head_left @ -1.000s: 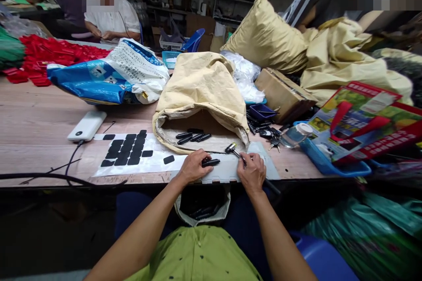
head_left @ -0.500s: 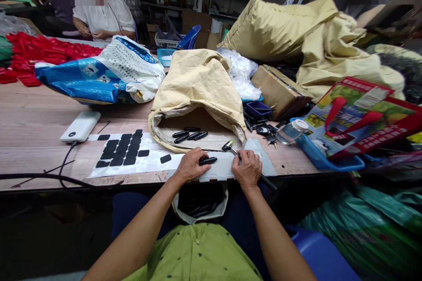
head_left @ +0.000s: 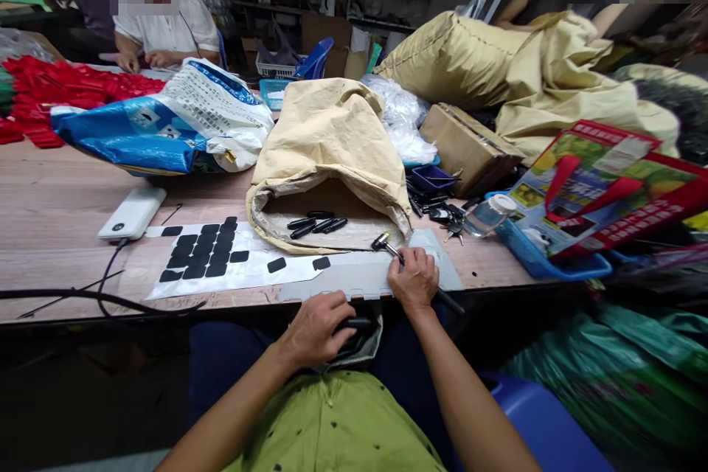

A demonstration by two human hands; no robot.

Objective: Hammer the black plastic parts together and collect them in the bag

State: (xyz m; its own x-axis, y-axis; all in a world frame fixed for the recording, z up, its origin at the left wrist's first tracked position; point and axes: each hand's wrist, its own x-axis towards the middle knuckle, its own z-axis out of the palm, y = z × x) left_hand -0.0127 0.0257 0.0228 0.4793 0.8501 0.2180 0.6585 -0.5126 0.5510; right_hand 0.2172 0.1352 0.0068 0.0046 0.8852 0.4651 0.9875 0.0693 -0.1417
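My left hand [head_left: 321, 328] is below the table edge, closed on a short black cylindrical piece [head_left: 358, 323] that sticks out past the fingers. Under it, on my lap, an open bag [head_left: 377, 335] is partly covered by the hand. My right hand [head_left: 414, 278] rests at the table's front edge, wrapped round a small hammer [head_left: 381, 241] whose metal head points away from me. Several similar black pieces [head_left: 302, 228] lie in the mouth of a beige sack [head_left: 332, 140]. A grey board [head_left: 359, 273] lies before the sack.
Black rounded patches [head_left: 204, 251] lie on a white sheet [head_left: 254, 276] to the left, near a white power bank [head_left: 133, 214] and its cable. A clear bottle [head_left: 490, 215] and a blue tray [head_left: 553, 273] stand at right. A person in white [head_left: 166, 33] sits across the table.
My left hand has moved from the board down and towards me, over the lap bag, with the black piece. A dark patch now shows on the white sheet. My right hand stays on the hammer.
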